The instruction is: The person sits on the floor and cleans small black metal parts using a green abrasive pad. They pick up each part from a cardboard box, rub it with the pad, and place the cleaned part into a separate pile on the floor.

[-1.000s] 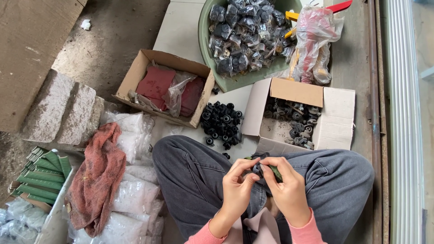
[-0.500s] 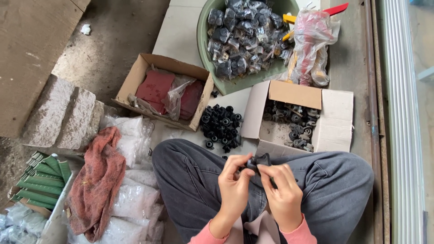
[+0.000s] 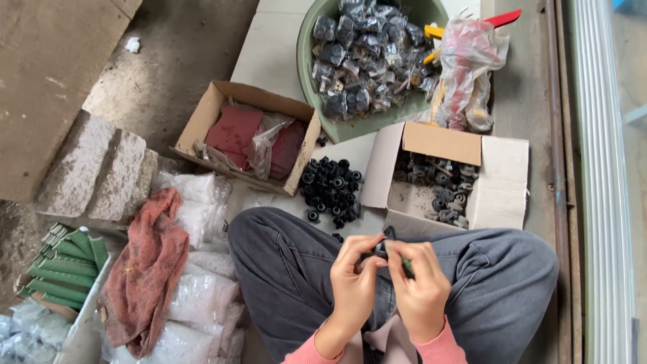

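Both hands, left hand [image 3: 354, 286] and right hand [image 3: 421, 290], pinch a small black rubbery part [image 3: 383, 249] between fingers, above grey-trousered knees on a rough concrete floor [image 3: 175, 61].

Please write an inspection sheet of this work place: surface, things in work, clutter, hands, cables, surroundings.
Surface: pale floor slab beside bare concrete; the person sits on it.
Things in work: small black part, held over the lap by both hands; loose black parts heaped on the floor; white box with more parts; green basin full of bagged parts.
Clutter: brown box with red sheets; red rag on white bags; green strips; plastic bag.
Hands: left hand and right hand both pinch the small black part.
Cables: nothing seen.
Surroundings: stone blocks at left, metal rail at right.
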